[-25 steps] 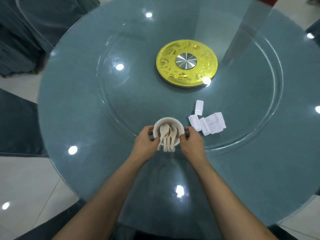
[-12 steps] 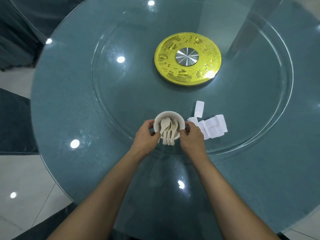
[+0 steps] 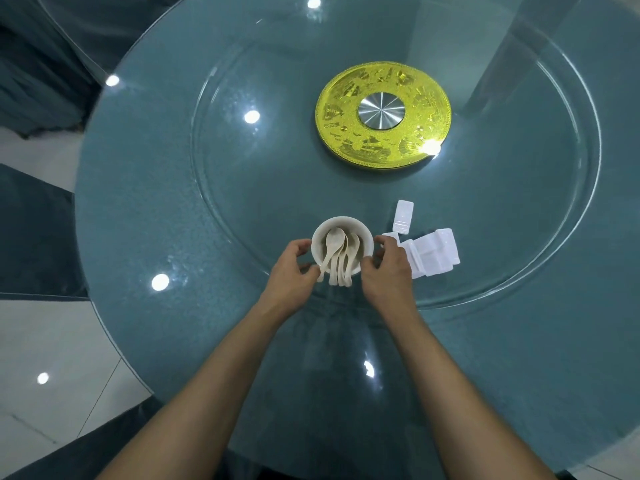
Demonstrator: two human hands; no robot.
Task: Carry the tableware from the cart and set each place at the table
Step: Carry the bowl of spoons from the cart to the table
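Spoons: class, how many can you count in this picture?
4 spoons, all bunched in the white bowl between the left hand and right hand, handles over its near rim. They overlap, so another may be hidden.

Even overhead light, spot glare on glass tabletop (image 3: 145, 209); perhaps slight fisheye bowing

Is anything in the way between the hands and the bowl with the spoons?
Nothing visible. The left hand and right hand hold the bowl by its sides. The white pieces lie beside the right hand, not between.
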